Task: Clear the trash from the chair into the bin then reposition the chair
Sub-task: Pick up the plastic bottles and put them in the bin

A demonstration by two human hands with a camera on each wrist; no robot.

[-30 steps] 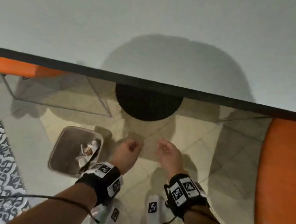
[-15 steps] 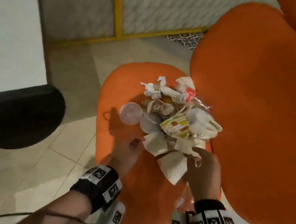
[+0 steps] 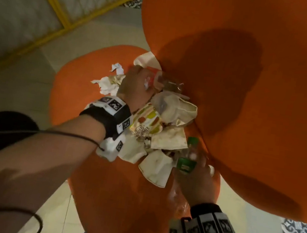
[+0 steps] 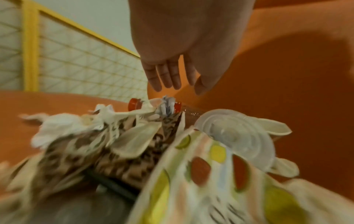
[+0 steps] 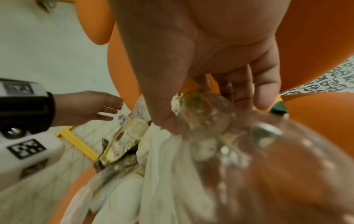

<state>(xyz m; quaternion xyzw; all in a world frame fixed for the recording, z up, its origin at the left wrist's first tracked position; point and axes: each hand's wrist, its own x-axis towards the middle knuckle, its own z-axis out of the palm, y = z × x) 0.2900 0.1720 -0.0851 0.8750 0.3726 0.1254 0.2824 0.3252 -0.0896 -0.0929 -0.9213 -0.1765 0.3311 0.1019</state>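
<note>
On the orange chair (image 3: 68,93), left hand (image 4: 172,63) spread; right hand (image 3: 196,182) grips upright bottle (image 3: 186,161)

Your orange chair (image 3: 85,166) seat carries the load: crumpled napkins (image 3: 107,85), a printed wrapper (image 3: 145,123), a clear lid (image 3: 160,101), paper sheets (image 3: 156,168) and two clear bottles (image 3: 188,157), heaped against the backrest. The chair stands on a tiled floor (image 3: 54,211).

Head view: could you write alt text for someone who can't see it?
Two hands reach into a pile of trash on an orange chair: the left hand hovers by a red-capped bottle, and the right hand grips a green-capped clear bottle.
</note>
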